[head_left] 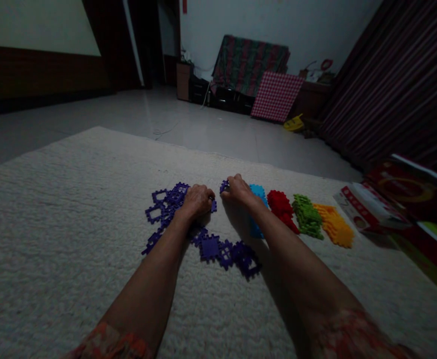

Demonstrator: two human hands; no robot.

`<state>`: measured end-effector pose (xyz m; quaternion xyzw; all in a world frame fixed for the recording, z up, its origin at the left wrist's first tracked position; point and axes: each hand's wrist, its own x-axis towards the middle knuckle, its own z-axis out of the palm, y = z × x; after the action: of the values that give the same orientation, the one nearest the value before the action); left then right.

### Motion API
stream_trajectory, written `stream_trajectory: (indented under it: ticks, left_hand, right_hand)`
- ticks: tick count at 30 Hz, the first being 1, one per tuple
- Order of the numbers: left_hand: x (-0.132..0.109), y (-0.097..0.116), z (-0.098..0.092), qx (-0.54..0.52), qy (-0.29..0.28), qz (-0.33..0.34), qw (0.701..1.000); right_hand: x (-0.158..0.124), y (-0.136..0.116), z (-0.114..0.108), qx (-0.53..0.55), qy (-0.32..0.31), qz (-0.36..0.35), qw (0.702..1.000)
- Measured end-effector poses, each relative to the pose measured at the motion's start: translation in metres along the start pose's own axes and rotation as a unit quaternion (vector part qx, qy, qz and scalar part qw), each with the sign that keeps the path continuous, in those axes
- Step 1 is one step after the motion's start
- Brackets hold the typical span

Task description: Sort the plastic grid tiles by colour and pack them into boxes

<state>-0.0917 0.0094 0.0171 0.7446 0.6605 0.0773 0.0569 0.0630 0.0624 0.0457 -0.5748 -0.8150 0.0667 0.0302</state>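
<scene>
My right hand [238, 189] pinches a purple interlocking building tile [224, 186] just above the mat, left of the blue stack. My left hand [198, 200] is closed at the right side of the purple pile, its fingers curled over another purple tile [214, 205], partly hidden. Loose purple tiles [159, 196], some with open centres, lie heaped beside and beneath the left hand. Nearer to me, a solid-faced purple tile [210, 247] lies in a row with several others. My right forearm covers part of the blue tile stack [257, 191].
Stacks of red tiles [280, 203], green tiles [307, 215] and yellow tiles [334, 225] line up to the right. Boxes [371, 207] stand at the mat's right edge. The cream mat [72, 239] lies on a tiled floor; covered furniture [250, 60] stands against the far wall.
</scene>
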Motion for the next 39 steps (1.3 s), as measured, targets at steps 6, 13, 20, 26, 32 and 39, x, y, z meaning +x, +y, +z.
stream_trajectory:
  ticks: [6,13,20,26,32,39]
  left_hand:
    - [0.0,0.0,0.0,-0.005,0.003,-0.001,1.0]
    - [0.0,-0.002,0.002,-0.006,0.002,0.0,1.0]
    - [-0.002,0.0,0.001,0.0,0.003,-0.002,1.0]
    - [-0.002,0.0,0.001,-0.002,0.005,-0.001,1.0]
    - [0.002,-0.003,0.004,-0.011,0.008,0.004,1.0]
    - [0.003,-0.004,0.004,-0.001,0.007,0.009,1.0]
  right_hand:
    - [0.004,0.0,0.006,-0.008,-0.017,0.016,1.0]
    - [0.008,-0.002,0.006,-0.014,-0.03,0.011,0.999]
    - [-0.061,-0.008,-0.016,-0.004,0.032,-0.105,0.994]
    - [-0.16,-0.005,-0.028,0.041,-0.106,-0.2,0.973]
    - [-0.196,-0.006,-0.007,0.053,-0.135,-0.144,0.979]
    - [-0.192,-0.025,0.009,0.144,-0.075,-0.15,0.975]
